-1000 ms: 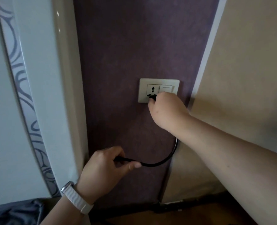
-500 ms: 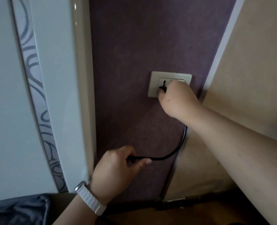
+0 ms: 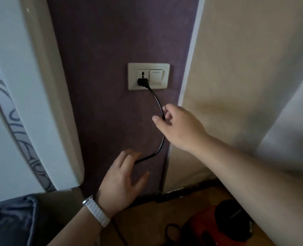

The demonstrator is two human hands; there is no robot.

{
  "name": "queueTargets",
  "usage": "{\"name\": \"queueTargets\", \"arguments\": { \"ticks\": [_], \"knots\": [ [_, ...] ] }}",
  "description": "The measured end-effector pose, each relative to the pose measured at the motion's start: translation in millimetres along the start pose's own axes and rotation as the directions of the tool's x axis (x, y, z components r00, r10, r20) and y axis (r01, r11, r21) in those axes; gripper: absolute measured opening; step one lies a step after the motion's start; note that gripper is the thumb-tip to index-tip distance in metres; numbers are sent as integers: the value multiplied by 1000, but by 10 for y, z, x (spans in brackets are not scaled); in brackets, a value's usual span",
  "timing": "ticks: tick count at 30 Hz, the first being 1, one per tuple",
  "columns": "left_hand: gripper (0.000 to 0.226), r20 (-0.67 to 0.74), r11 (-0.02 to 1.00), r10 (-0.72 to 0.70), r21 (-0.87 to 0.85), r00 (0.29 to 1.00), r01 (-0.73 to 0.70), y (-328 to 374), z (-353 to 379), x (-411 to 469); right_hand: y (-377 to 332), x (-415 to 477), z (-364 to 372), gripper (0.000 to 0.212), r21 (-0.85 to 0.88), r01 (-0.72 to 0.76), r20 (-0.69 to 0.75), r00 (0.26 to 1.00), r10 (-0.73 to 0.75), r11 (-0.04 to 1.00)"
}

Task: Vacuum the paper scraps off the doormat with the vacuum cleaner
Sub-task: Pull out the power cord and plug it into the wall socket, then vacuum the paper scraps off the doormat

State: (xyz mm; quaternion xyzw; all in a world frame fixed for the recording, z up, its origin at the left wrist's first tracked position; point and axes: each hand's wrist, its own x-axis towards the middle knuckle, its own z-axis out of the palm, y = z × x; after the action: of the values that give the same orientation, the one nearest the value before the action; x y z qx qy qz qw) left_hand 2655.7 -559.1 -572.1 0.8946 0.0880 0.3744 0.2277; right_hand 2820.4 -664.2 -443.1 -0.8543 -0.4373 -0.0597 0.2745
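Observation:
A black plug (image 3: 142, 82) sits in the beige wall socket (image 3: 148, 76) on the purple wall. Its black cord (image 3: 158, 103) curves down from the plug, behind my right hand (image 3: 180, 127), then left to my left hand (image 3: 123, 178). Both hands have their fingers spread and hold nothing; the cord passes behind them. A white watch strap is on my left wrist. The red and black vacuum cleaner (image 3: 216, 226) stands on the floor at the bottom right, partly hidden by my right forearm. No doormat or paper scraps are in view.
A white door with a grey swirl pattern (image 3: 22, 107) fills the left side. A beige wall (image 3: 245, 77) rises to the right of the purple strip. Dark blue fabric (image 3: 8, 221) lies at the bottom left. The floor is brown wood.
My right hand has come off the plug and dropped lower, fingers apart. My left hand has let go of the cord and opened. The plug now sits in the socket unheld.

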Motion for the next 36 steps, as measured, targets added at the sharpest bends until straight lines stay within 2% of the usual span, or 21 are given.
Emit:
{"name": "queueTargets", "arguments": {
  "ticks": [2, 5, 8, 13, 17, 19, 22, 27, 30, 33, 34, 36],
  "knots": [
    [49, 16, 995, 65, 79, 998, -66, 81, 37, -60, 231, -244, -60, 56, -3, 22, 92, 995, -22, 1000],
    [49, 86, 976, 125, 170, 988, -138, 235, 154, -211, 584, -665, -167, 59, -98, 151, 211, 969, -128, 984],
    [52, 275, 979, 104, 138, 956, -147, 422, 319, -351, 966, -1132, -229, 56, -187, 171, 290, 951, -112, 967],
    [69, 565, 978, 19, 162, 825, -133, 820, 779, -442, 1587, -1957, -291, 55, -257, 113, 359, 933, -13, 960],
    [72, 692, 974, 76, 103, 718, -201, 1218, 1330, -504, 2097, -2505, -369, 56, -275, 19, 370, 925, 87, 961],
    [69, 762, 974, 97, 60, 641, -218, 1416, 1620, -536, 2345, -2763, -396, 54, -306, -13, 354, 927, 127, 952],
    [67, 825, 962, 147, 8, 545, -271, 1703, 2035, -581, 2704, -3108, -407, 48, -373, -42, 303, 939, 165, 927],
    [65, 880, 957, 187, -63, 436, -283, 2136, 2497, -648, 3156, -3530, -374, 43, -458, -101, 311, 912, 266, 883],
    [65, 889, 959, 213, -111, 406, -262, 2358, 2692, -669, 3356, -3766, -295, 38, -402, -198, 197, 935, 295, 894],
    [67, 895, 963, 212, -121, 393, -242, 2523, 2901, -664, 3526, -3831, -267, 57, -255, -325, 43, 937, 347, 911],
    [66, 890, 964, 214, -124, 402, -237, 2567, 2975, -665, 3566, -3815, -264, 64, -161, -394, 11, 916, 401, 905],
    [63, 878, 966, 224, -141, 422, -219, 2637, 3121, -680, 3617, -3758, -245, 79, 83, -557, 34, 831, 556, 827]
  ]
}}
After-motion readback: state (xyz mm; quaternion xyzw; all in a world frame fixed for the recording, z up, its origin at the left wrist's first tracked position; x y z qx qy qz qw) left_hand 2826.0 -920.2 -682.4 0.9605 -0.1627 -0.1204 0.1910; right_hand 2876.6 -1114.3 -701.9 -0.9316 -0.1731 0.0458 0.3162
